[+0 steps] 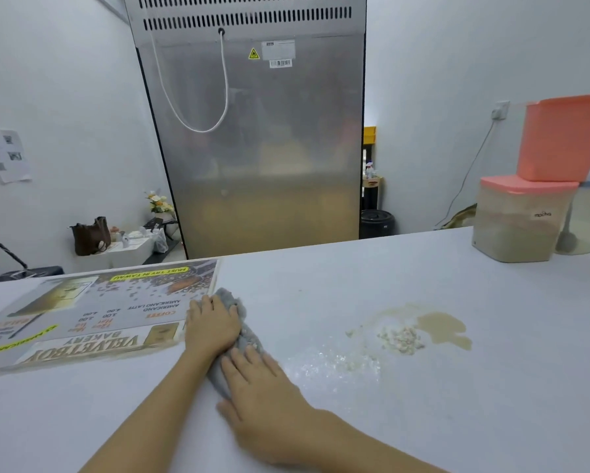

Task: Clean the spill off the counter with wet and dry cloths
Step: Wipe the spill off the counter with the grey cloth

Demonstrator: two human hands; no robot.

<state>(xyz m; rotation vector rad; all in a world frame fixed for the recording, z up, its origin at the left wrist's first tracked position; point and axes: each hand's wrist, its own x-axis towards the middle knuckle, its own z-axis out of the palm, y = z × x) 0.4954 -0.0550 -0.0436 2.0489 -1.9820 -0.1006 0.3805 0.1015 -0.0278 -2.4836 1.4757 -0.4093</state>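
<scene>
We saw the grey cloth (240, 331) lying bunched in a long roll on the pale counter (457, 404), just right of a laminated menu sheet (92, 312) and well left of the spill. Both hands lay flat on top of it. The left hand (211, 324) covered the far part of the cloth, fingers straight and close together, pointing away from the person, its outer edge touching the edge of the menu. The right hand (256, 380) pressed the near part, fingers straight and slightly spread, pointing up and to the left. Neither hand curled round the fabric; only a strip of cloth showed between and beyond them.

To the right, apart from the cloth, lay the spill (419, 331): a tan puddle of liquid, a small heap of whitish crumbs just left of it, and a thin scatter of powder trailing toward the cloth.

At the far right corner of the counter stood a clear tub with a pink lid (522, 223), holding tan powder, with a pink container (563, 138) stacked on it. Behind the counter rose the steel back of a refrigerator (259, 131), a white cord looped across it.
</scene>
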